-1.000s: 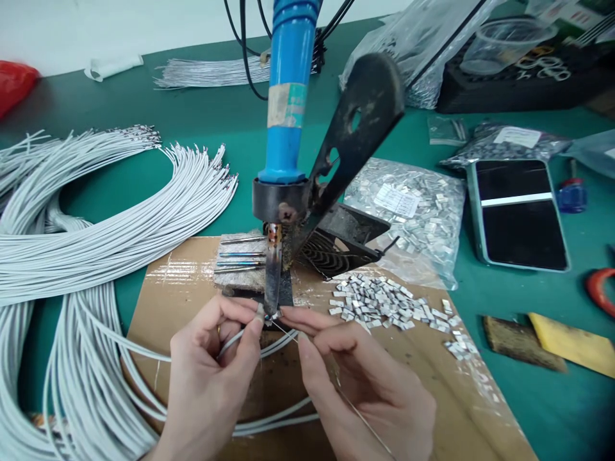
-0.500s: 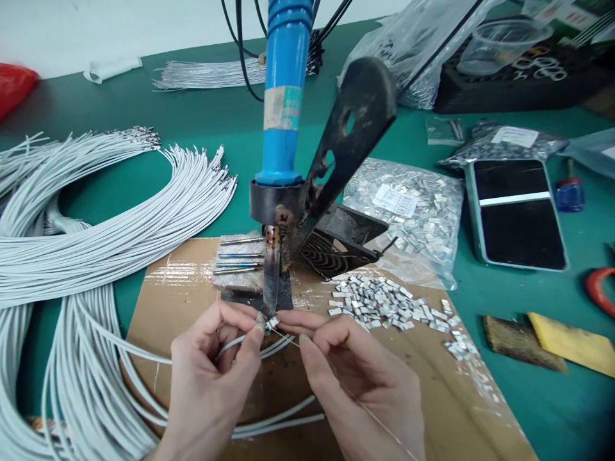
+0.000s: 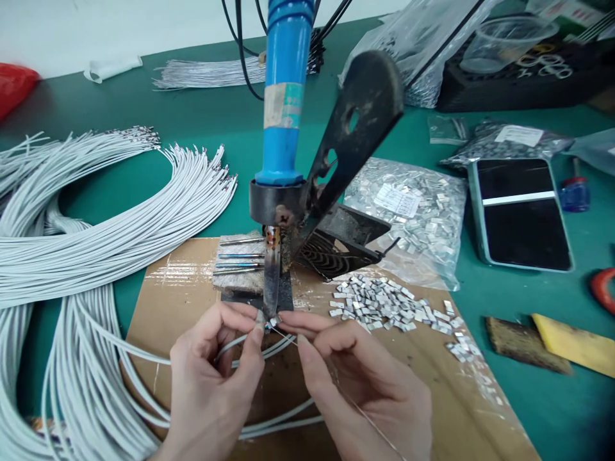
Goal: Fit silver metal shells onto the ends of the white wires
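Observation:
A blue-handled soldering iron (image 3: 284, 109) is clamped upright, its dark tip pointing down between my hands. My left hand (image 3: 223, 365) pinches the end of a grey cable (image 3: 234, 344) just left of that tip. A small metal tab (image 3: 274, 321) sits at the cable's end under the tip; fingertips partly cover it. In my right hand (image 3: 362, 371), thumb and fingers grip a thin solder wire (image 3: 368, 419), which runs up to the tab and trails to the lower right. Whether the tab touches the iron I cannot tell exactly.
Bundled grey cables (image 3: 96, 256) fill the left. Loose metal tabs (image 3: 379, 304) lie on the cardboard (image 3: 177, 282). Behind the iron are its black bracket (image 3: 358, 115) and a small fan (image 3: 331, 256). To the right are a bag of tabs (image 3: 408, 218), a phone (image 3: 521, 218) and a yellow sponge (image 3: 576, 342).
My right hand has shifted slightly right and down, still holding the solder wire. My left hand stays nearly in place beneath the iron's tip.

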A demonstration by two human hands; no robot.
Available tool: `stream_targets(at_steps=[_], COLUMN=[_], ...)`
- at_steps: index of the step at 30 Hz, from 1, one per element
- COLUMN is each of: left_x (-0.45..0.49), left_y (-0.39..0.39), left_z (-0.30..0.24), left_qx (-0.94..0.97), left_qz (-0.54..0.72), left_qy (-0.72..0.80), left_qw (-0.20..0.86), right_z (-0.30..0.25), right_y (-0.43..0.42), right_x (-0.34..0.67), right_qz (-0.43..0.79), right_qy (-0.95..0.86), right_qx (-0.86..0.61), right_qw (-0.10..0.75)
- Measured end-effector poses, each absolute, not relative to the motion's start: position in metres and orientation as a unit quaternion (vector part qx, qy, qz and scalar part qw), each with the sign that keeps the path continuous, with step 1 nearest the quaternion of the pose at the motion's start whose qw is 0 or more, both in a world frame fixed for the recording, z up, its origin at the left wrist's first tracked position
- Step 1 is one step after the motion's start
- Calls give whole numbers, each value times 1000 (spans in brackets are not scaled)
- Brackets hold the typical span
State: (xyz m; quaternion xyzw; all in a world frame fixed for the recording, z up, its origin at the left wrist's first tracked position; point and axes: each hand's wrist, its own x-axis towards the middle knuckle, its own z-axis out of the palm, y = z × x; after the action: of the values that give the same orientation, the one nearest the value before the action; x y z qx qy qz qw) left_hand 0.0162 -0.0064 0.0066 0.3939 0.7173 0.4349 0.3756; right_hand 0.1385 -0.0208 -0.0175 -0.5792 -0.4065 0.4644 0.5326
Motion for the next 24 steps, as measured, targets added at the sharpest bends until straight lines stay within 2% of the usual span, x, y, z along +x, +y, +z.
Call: stream_targets(at_steps=[24], left_x=[19], left_y=[-4], left_z=[8], left_qx=[386], left_qz=[451], left_qy=[715], left_qw=[370], right_z=[-19], right_y=[-21], right_x=[136], right_qz=[426], right_qy=[-427], right_qx=[-579], right_qw=[548])
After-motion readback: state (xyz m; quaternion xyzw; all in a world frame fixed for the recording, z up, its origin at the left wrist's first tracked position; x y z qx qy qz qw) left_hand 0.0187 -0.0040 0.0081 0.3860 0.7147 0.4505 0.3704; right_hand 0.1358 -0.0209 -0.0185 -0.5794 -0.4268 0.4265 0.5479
